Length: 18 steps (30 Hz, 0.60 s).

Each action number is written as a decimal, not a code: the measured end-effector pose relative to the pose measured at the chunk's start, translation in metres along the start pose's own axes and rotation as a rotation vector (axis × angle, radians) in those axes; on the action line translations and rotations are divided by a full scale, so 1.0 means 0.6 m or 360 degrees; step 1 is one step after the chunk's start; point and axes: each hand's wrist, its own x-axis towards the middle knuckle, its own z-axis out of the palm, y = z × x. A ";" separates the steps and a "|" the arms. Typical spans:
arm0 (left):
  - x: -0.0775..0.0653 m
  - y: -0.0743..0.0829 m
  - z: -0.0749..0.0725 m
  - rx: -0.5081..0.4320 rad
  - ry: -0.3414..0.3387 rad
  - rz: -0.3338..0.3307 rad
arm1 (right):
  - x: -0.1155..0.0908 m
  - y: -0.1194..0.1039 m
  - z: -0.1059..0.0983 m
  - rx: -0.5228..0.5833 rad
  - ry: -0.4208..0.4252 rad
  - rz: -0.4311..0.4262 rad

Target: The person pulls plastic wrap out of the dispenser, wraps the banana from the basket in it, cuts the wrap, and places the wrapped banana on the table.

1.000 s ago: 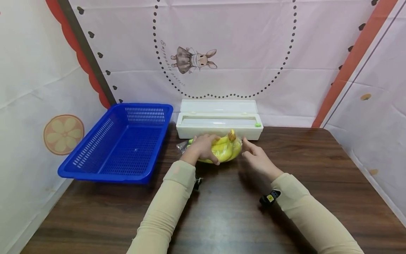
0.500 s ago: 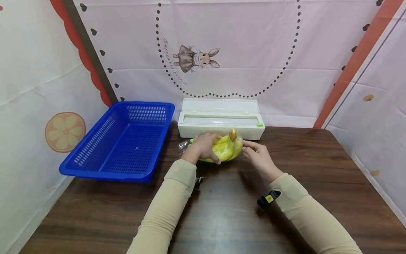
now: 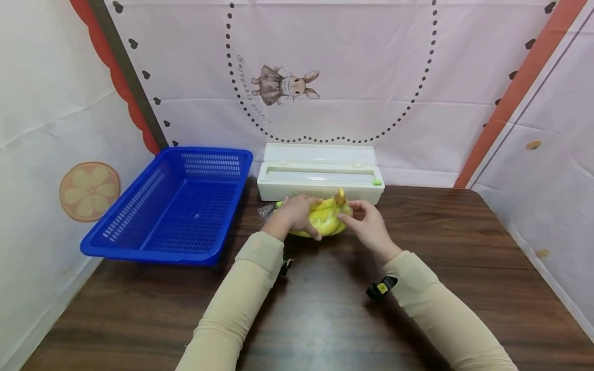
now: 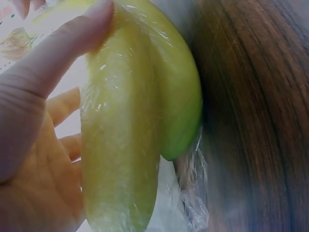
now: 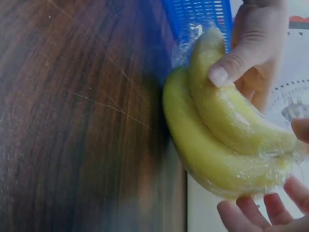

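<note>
A bunch of yellow bananas [image 3: 327, 221], green toward the tips, lies on its side on the table, wrapped in clear cling film. From above, my left hand [image 3: 296, 215] grips the bunch near the tips, thumb toward me and fingers over the far side. Loose cling film [image 4: 195, 210] bunches up past the tips in the left wrist view. At the stem end, my right hand [image 3: 370, 226] holds the wrapped bananas between thumb and fingers. The right wrist view has its fingers [image 5: 248, 212] against the film on the bunch's curved side.
Just behind the bananas stands a white cling film dispenser box [image 3: 320, 193], lid raised, with a green slider [image 3: 377, 182]. A blue plastic basket [image 3: 218, 252] sits to the left on the dark wooden table [image 3: 445, 232]. Printed cloth [image 3: 371, 67] encloses the back and sides.
My right hand has moved left from beside the stem end onto the wrapped bananas, its thumb now on their near side. The left hand keeps its hold, and the bunch has hardly moved.
</note>
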 end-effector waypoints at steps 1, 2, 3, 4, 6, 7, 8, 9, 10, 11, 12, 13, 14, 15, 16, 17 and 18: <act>-0.002 -0.001 0.000 0.0012 -0.0005 0.0001 | 0.001 0.000 0.002 -0.0038 0.0010 0.0000; -0.004 -0.001 0.001 0.0020 -0.0010 0.0002 | 0.002 0.000 0.005 -0.0066 0.0021 0.0008; -0.005 -0.002 0.002 0.0026 -0.0012 0.0001 | 0.003 -0.001 0.006 -0.0076 0.0025 0.0018; -0.006 -0.004 0.003 0.0032 -0.0008 0.0003 | 0.004 -0.002 0.008 -0.0084 0.0030 0.0032; -0.011 -0.006 0.002 0.0020 0.0003 0.0009 | 0.006 -0.005 0.010 -0.0080 0.0038 0.0043; -0.013 -0.008 0.002 0.0016 0.0019 0.0013 | 0.006 -0.006 0.011 -0.0073 0.0039 0.0048; -0.014 -0.010 0.002 0.0009 0.0039 0.0016 | 0.006 -0.007 0.011 -0.0067 0.0039 0.0050; -0.016 -0.013 0.002 0.0001 0.0061 0.0020 | 0.007 -0.008 0.011 -0.0064 0.0039 0.0051; -0.018 -0.016 0.002 -0.0006 0.0087 0.0023 | 0.008 -0.009 0.012 -0.0065 0.0043 0.0051; -0.020 -0.019 0.002 -0.0020 0.0109 0.0023 | 0.008 -0.009 0.011 -0.0067 0.0048 0.0052; -0.022 -0.022 0.002 -0.0026 0.0134 0.0018 | 0.009 -0.009 0.011 -0.0071 0.0055 0.0052; -0.024 -0.026 0.002 -0.0034 0.0155 0.0008 | 0.010 -0.008 0.010 -0.0078 0.0063 0.0054; -0.025 -0.029 0.002 -0.0041 0.0176 0.0001 | 0.012 -0.007 0.009 -0.0081 0.0071 0.0054; -0.027 -0.032 0.001 -0.0048 0.0197 -0.0007 | 0.013 -0.006 0.008 -0.0082 0.0082 0.0053; -0.028 -0.035 0.001 -0.0052 0.0216 -0.0019 | 0.015 -0.005 0.007 -0.0083 0.0093 0.0051; -0.030 -0.038 0.001 -0.0063 0.0230 -0.0032 | 0.017 -0.005 0.006 -0.0080 0.0103 0.0050; -0.031 -0.040 0.002 -0.0075 0.0244 -0.0042 | 0.019 -0.004 0.005 -0.0079 0.0110 0.0046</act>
